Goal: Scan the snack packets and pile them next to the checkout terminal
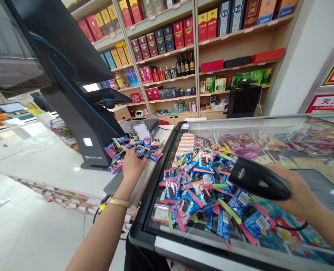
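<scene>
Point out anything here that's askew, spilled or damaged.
Nothing looks plainly damaged. The loose packet heap on the glass counter looks untidy, partly covering price labels; a second heap lies beside the monitor stand.

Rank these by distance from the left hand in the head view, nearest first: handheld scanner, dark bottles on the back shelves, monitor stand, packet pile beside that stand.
From the left hand:
1. Packet pile: right under the fingers.
2. Monitor stand: close by, to the left.
3. Handheld scanner: off right, in the right hand.
4. Dark bottles: far background.
</scene>
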`<state>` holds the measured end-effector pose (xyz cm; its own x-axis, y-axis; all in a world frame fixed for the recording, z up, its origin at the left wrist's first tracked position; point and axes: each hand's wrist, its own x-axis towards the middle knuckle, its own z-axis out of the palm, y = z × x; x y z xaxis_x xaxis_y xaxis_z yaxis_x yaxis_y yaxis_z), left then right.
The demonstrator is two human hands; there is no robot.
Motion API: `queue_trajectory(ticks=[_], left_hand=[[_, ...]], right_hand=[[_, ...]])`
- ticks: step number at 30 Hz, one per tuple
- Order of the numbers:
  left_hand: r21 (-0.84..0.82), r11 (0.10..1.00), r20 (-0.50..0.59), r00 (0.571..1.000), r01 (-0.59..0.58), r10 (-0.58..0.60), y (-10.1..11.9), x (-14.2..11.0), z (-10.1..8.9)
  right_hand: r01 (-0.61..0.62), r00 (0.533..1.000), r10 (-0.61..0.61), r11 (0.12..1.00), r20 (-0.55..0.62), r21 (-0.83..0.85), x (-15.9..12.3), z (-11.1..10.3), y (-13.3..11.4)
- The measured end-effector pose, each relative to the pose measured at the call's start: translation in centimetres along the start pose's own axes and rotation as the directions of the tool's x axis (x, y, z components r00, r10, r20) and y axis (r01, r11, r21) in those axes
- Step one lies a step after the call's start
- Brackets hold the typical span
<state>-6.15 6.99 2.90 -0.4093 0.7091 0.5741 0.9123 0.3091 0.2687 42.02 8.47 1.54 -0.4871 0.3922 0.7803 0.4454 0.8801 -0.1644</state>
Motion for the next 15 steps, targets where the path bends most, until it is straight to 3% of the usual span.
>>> queue_trajectory(ticks=[3, 7, 11, 15], left_hand=[[-0.209, 0.964, -0.160, 0.978, -0.164, 0.132, 2.5, -1.2, -0.6], [-0.334, 0.848, -0.323, 0.895, -0.412, 0.308, 8.4, -3.7, -1.5], [-0.393, 0.742, -0.376, 0.831, -0.543, 0.409, 12.9, -5.7, -2.0], [-0.422, 0.699, -0.386, 0.812, -0.577, 0.438, 14.4, -6.9, -1.9]], right_hand=[[0.008, 0.999, -0.007, 1.000, -0.049, 0.024, -0.1, 0.1, -0.3], [-0.008, 0.998, 0.011, 0.999, -0.054, 0.052, 0.0, 0.2, -1.1], [-0.002, 0.998, 0.007, 0.997, -0.060, 0.077, 0.4, 0.0, -2.0], [-0.054, 0.998, 0.056, 0.996, -0.034, 0.065, 0.6, -0.2, -2.5]])
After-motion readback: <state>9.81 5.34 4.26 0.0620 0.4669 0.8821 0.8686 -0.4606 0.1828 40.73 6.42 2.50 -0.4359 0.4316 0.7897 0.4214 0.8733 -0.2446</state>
